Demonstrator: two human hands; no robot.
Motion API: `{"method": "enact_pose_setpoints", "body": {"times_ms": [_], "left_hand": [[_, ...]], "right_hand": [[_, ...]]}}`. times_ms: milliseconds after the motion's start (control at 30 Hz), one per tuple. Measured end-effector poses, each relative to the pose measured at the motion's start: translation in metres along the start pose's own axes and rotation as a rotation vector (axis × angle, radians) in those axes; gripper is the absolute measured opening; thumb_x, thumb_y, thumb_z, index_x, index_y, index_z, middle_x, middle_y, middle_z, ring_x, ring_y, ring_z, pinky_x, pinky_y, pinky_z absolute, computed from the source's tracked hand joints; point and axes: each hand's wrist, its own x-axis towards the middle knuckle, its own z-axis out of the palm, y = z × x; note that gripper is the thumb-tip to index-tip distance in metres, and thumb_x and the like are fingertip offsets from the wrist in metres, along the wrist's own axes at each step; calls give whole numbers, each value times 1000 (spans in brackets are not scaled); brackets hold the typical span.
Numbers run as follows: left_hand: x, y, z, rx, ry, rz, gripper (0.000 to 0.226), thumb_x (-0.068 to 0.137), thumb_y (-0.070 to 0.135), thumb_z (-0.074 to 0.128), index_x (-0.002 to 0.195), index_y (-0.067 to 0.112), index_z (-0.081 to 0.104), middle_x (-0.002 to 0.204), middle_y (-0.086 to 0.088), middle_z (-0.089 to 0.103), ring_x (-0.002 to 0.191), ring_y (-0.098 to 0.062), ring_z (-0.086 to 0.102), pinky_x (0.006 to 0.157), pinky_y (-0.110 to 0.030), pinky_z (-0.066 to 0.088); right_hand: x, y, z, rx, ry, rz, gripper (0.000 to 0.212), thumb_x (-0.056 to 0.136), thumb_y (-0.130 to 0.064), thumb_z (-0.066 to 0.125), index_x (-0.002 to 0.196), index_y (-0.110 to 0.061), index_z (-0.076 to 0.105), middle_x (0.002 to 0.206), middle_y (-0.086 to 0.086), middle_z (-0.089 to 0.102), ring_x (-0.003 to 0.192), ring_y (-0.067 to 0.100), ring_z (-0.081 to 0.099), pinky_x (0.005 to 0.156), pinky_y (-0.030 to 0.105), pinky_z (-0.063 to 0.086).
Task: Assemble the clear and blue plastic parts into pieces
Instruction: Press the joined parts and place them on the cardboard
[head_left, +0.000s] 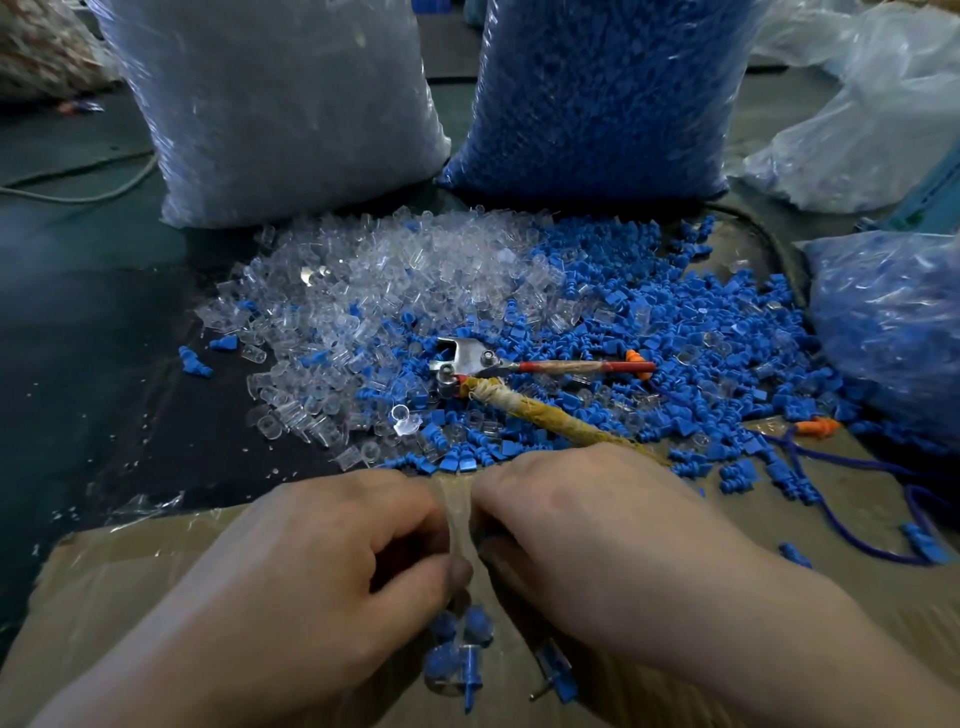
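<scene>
**Nearest.** Assembled pieces (448, 667), blue set in clear, lie on the cardboard sheet (130, 582) directly under the wrists.

**Hands.** Left hand (322, 561) and right hand (587, 530) are knuckle to knuckle with fingers curled inward. Whatever they pinch is hidden, so their contents cannot be told.

**Middle ground.** Metal tool (467, 361): its wrapped handle runs from just beyond the right knuckles diagonally away and leftward.

**Loose stock.** Clear parts (363, 291) are heaped forward-left, nearer the left hand. Blue parts (665, 322) are heaped forward-right, nearer the right hand. Judged: each hand reaches straight ahead for its own colour.

**Far.** Bag of clear parts (280, 104) and bag of blue parts (608, 93) stand upright behind their heaps.
</scene>
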Motion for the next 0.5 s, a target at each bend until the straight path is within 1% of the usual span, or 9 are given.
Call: {"method": "enact_pose_setpoints", "body": {"times_ms": [33, 100, 167, 200, 233, 300, 333, 400, 500], "left_hand": [[0, -1, -1, -17, 37, -26, 26, 80, 69, 51, 81, 45, 60, 79, 25, 62, 69, 3, 61, 53, -21, 49], [0, -6, -4, -13, 202, -148, 33, 83, 74, 47, 81, 45, 63, 77, 29, 63, 68, 8, 61, 46, -15, 42], [1, -18, -7, 36, 386, -301, 37, 74, 77, 43, 83, 46, 61, 74, 29, 64, 60, 2, 62, 44, -18, 39], [2, -23, -7, 53, 432, -364, 41, 70, 80, 42, 84, 46, 59, 69, 22, 64, 56, -2, 60, 47, -22, 42], [3, -28, -6, 81, 432, -409, 46, 67, 84, 40, 84, 45, 57, 66, 18, 62, 59, -2, 58, 53, -26, 47], [6, -28, -1, 187, 349, -442, 52, 63, 89, 36, 87, 45, 50, 78, 23, 57, 73, -1, 57, 63, -32, 52], [7, -26, 2, 226, 313, -435, 50, 65, 87, 38, 91, 47, 49, 85, 25, 54, 77, -2, 57, 67, -33, 54], [10, -19, 5, 246, 286, -420, 41, 72, 75, 47, 101, 47, 55, 93, 24, 53, 84, -5, 58, 71, -35, 55], [13, -13, 4, 234, 265, -408, 28, 79, 59, 52, 101, 45, 61, 98, 23, 54, 86, -5, 56, 71, -33, 52]], "right_hand": [[1, 0, 2, -1, 6, -8, 20, 96, -31, 50, 88, -33, 32, 91, -8, 53, 83, 22, 55, 69, 39, 51], [3, 2, 4, 10, 21, -5, 20, 98, -33, 47, 87, -34, 31, 85, -10, 47, 78, 20, 52, 67, 39, 50], [4, 3, 7, 36, 57, 9, 16, 99, -37, 42, 87, -31, 33, 81, -10, 46, 73, 17, 50, 66, 40, 50], [5, 4, 9, 54, 80, 21, 17, 100, -39, 38, 87, -29, 34, 80, -10, 47, 70, 16, 50, 64, 40, 50], [7, 5, 10, 75, 105, 35, 18, 100, -41, 36, 86, -28, 35, 78, -9, 48, 67, 14, 50, 62, 40, 49], [9, 6, 12, 130, 165, 62, 18, 99, -42, 35, 85, -30, 36, 75, -10, 50, 64, 10, 50, 58, 36, 47], [11, 7, 13, 160, 202, 74, 17, 98, -41, 37, 84, -31, 37, 74, -10, 51, 63, 9, 50, 56, 34, 47], [13, 9, 15, 212, 285, 85, 16, 98, -39, 41, 84, -31, 40, 72, -10, 52, 60, 6, 49, 54, 30, 46], [20, 11, 19, 258, 377, 70, 15, 97, -37, 46, 85, -29, 44, 75, -11, 53, 63, 4, 49, 56, 28, 45]]}}
